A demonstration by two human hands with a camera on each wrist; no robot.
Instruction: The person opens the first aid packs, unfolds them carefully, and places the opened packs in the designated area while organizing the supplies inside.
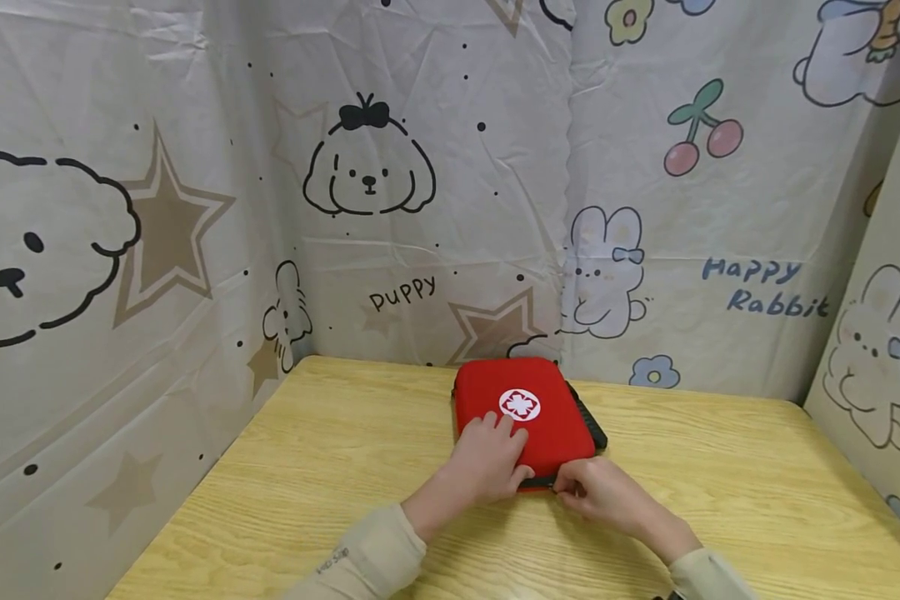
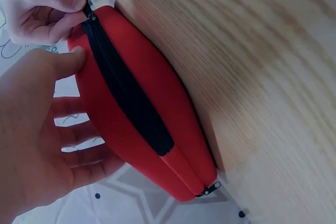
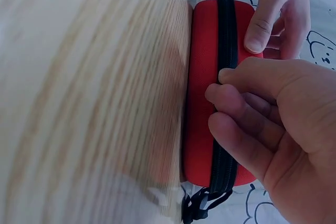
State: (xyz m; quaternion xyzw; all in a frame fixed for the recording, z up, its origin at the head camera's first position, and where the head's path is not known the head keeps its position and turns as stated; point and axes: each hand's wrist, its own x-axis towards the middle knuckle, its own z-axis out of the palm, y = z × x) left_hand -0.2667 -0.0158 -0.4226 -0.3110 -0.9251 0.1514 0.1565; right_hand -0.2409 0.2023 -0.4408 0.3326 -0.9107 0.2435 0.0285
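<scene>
A red zip-up first-aid case [image 1: 558,433] with a white round emblem [image 1: 520,405] lies flat on the table in the head view. My left hand [image 1: 486,457] rests on its top near the front edge, fingers spread and thumb at the front side. At the front right corner, my right hand [image 1: 606,493] pinches the zipper pull [image 2: 88,9] between thumb and forefinger. The black zipper band [image 2: 126,90] runs along the case's side in the left wrist view. In the right wrist view, the right fingers hide the pull and part of the band.
A black strap handle [image 1: 588,419] sticks out at the case's right side. The wooden table [image 1: 330,442] reaches to a printed cloth backdrop [image 1: 420,250] behind and at both sides.
</scene>
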